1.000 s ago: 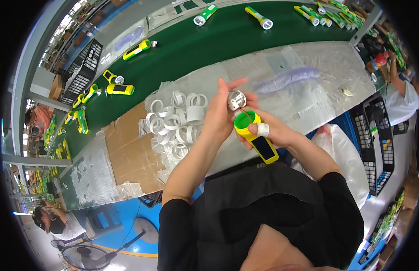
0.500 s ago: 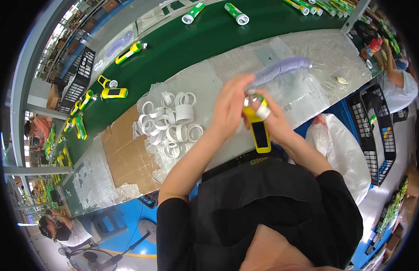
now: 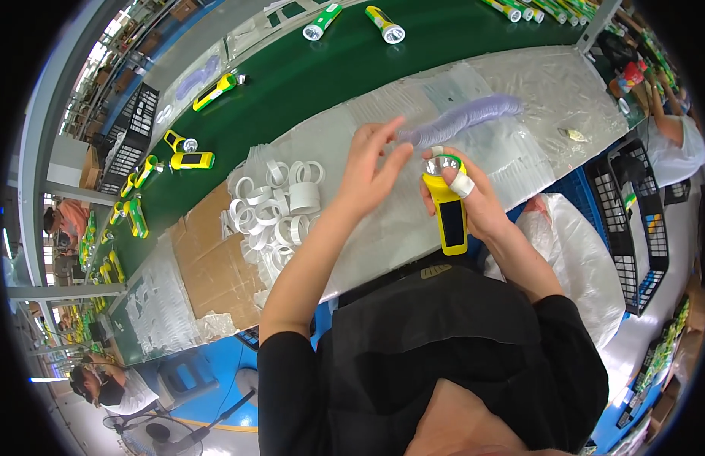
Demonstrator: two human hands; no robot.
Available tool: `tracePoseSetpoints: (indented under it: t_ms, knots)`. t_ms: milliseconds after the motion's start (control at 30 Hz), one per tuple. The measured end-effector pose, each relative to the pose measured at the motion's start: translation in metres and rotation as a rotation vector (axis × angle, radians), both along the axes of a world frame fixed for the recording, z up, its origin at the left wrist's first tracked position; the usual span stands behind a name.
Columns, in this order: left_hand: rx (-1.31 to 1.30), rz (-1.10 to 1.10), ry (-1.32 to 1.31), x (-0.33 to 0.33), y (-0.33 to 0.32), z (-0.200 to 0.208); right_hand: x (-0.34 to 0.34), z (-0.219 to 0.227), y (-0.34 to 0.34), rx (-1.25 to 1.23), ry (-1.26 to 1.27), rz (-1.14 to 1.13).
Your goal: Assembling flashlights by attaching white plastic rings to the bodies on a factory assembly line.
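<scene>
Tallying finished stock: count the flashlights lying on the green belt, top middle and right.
At least 5: two green-and-yellow flashlights side by side at top centre, and about three bunched at the top right edge. More may be hidden beyond the frame.

Flattened brown cardboard box [image 3: 215,262] lies beside white rings [image 3: 280,205].

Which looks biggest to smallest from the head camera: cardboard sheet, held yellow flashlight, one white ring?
1. Cardboard sheet.
2. Yellow flashlight in the right hand; nearer the camera, so somewhat unsure.
3. White ring.
</scene>
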State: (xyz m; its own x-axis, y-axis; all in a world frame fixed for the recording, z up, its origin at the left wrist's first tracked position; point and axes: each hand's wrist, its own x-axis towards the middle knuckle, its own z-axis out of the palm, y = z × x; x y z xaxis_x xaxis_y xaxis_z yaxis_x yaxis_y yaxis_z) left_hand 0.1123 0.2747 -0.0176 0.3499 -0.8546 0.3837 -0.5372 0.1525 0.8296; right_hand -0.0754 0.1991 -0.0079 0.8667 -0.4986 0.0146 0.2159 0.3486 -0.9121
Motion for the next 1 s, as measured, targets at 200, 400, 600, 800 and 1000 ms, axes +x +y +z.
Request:
tracePoseSetpoints:
  t_ms: [200, 400, 600, 800, 1000]
  knots:
    - [-0.144, -0.073, -0.195, -0.017, 0.053, 0.018, 0.026, 0.012, 0.02, 0.008, -0.008, 0.157]
    - [-0.296, -0.084, -0.386, -0.002, 0.073, 0.014, 0.041, 0.011, 0.036, -0.071, 0.04, 0.326]
    - [-0.333, -0.074, -0.409, 0.015, 0.077, 0.012, 0.066, 0.011, 0.045, -0.057, 0.026, 0.312]
    - [-0.147, 0.32, -0.772, 0.109, 0.101, 0.038, 0.092, 0.018, 0.028, -0.227, -0.063, 0.21]
    - [0.687, 0.401, -0.361, 0.156, 0.118, 0.011, 0.115, 0.007, 0.012, -0.281, -0.186, 0.075]
